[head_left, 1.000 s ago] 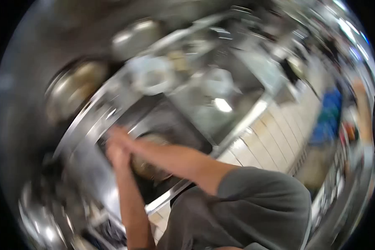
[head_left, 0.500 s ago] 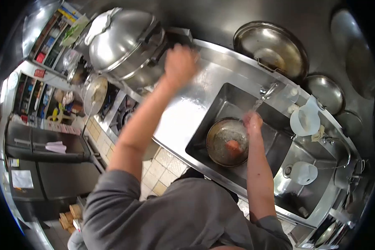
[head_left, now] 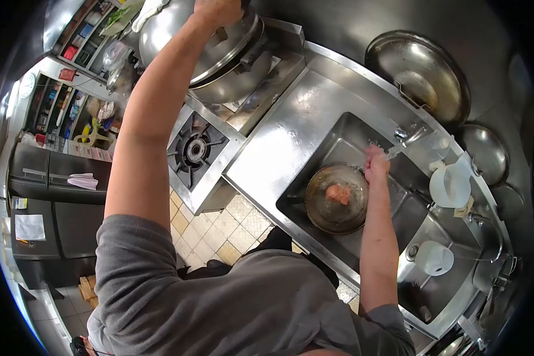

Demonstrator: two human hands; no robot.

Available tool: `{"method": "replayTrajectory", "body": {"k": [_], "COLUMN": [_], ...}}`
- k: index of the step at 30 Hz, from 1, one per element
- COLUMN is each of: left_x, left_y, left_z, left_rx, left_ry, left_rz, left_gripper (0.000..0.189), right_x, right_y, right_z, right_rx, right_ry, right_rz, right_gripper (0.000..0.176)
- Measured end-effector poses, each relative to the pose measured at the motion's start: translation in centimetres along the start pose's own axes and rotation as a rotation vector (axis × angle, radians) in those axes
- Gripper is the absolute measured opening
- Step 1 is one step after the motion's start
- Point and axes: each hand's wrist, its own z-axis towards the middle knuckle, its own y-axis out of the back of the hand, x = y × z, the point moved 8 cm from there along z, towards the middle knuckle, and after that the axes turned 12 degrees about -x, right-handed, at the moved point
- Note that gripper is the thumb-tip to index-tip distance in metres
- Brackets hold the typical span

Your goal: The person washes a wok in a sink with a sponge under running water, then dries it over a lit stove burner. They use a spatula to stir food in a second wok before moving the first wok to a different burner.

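My left hand is at the top of the view, closed around the dark handle of the big domed lid. That lid sits over a large steel pot, with a dark gap along their rims. My right hand is over the sink beside the rim of a round metal pan, its fingers apart in the water running from the tap. Inside the wet pan lies an orange-pink lump; its kind is unclear.
Left of the steel counter is a gas burner. A second sink basin holds a white plastic container. Another white container stands on the sink edge. Large pans lean against the back wall.
My left arm has reached farther out to the lid handle. The lid's rim now stands off the pot. My right hand stays by the pan and water; the view has shifted left.
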Motion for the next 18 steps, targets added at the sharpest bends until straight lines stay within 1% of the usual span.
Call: {"method": "replayTrajectory", "body": {"k": [1, 2, 3, 4, 5, 6, 7, 8, 9, 10, 11, 12, 13, 14, 15, 16, 17, 18], "left_x": [0.2, 0.3, 0.3, 0.1, -0.3, -0.3, -0.4, -1.0, -1.6, -2.6, -2.7, -3.0, -0.2, -2.6, -1.7, -4.6, -6.8, -9.2], "left_y": [0.0, 0.0, 0.0, -0.4, -0.7, -0.9, -0.8, -0.7, -1.0, -1.3, -2.5, -4.9, -9.8, -6.3, -7.8, -4.5, -0.5, -0.3], "left_z": [0.2, 0.2, 0.3, 0.4, 0.4, 0.2, 0.0, 0.0, -0.2, -0.5, -0.7, -0.2, 3.1, 0.4, 1.0, -1.0, -3.7, -4.9], "left_rx": [-0.041, -0.081, -0.078, -0.021, 0.034, 0.035, -0.010, -0.056, 0.041, 0.144, 0.206, -0.130, 0.045, -0.241, -0.178, -0.397, -0.622, -0.599], "left_ry": [-0.008, -0.018, -0.014, -0.030, -0.048, -0.050, -0.040, -0.038, -0.021, -0.026, 0.149, -0.121, -0.201, -0.162, -0.155, -0.151, -0.133, -0.186], "left_rz": [-0.031, -0.062, -0.063, -0.042, -0.023, -0.027, -0.035, -0.054, -0.010, 0.022, -0.179, -0.024, -0.059, -0.015, -0.061, -0.096, -0.130, -0.368], "left_gripper": [0.029, 0.028, 0.028, 0.027, 0.027, 0.027, 0.027, 0.028, 0.030, 0.031, 0.035, 0.049, 0.055, 0.058, 0.053, 0.039, 0.026, 0.027], "right_x": [0.4, 0.7, 0.9, 0.9, 1.2, 1.4, 0.1, -1.9, -2.3, 0.4, 0.4, -0.9, 0.9, 2.1, 5.6, 6.9, 6.7, 6.3], "right_y": [-0.3, 0.1, 0.3, 0.2, 0.8, 1.4, 1.1, 0.7, 2.2, 1.2, 0.6, 0.2, -0.4, -1.2, -1.8, -1.3, 1.0, 1.8], "right_z": [-0.2, -0.2, -0.3, -0.1, 0.2, 0.7, 2.4, 5.5, 7.7, 4.2, 3.7, 5.0, 2.1, 1.1, -4.0, -5.7, -6.5, -8.3], "right_rx": [0.004, -0.051, -0.109, -0.110, -0.216, -0.322, -0.330, -0.276, -0.247, -0.147, -0.023, 0.096, 0.049, 0.107, 0.150, 0.117, 0.075, 0.239], "right_ry": [-0.001, -0.032, -0.062, -0.063, -0.087, -0.110, -0.110, -0.048, 0.015, 0.082, 0.004, 0.004, -0.005, -0.054, -0.066, -0.074, -0.064, -0.080], "right_rz": [-0.007, -0.028, -0.049, -0.054, -0.026, 0.003, 0.003, 0.022, 0.039, -0.143, -0.239, -0.079, -0.017, 0.080, 0.279, 0.253, 0.265, 0.324], "right_gripper": [0.019, 0.020, 0.022, 0.022, 0.023, 0.025, 0.025, 0.026, 0.028, 0.027, 0.028, 0.024, 0.020, 0.019, 0.018, 0.018, 0.018, 0.019]}}
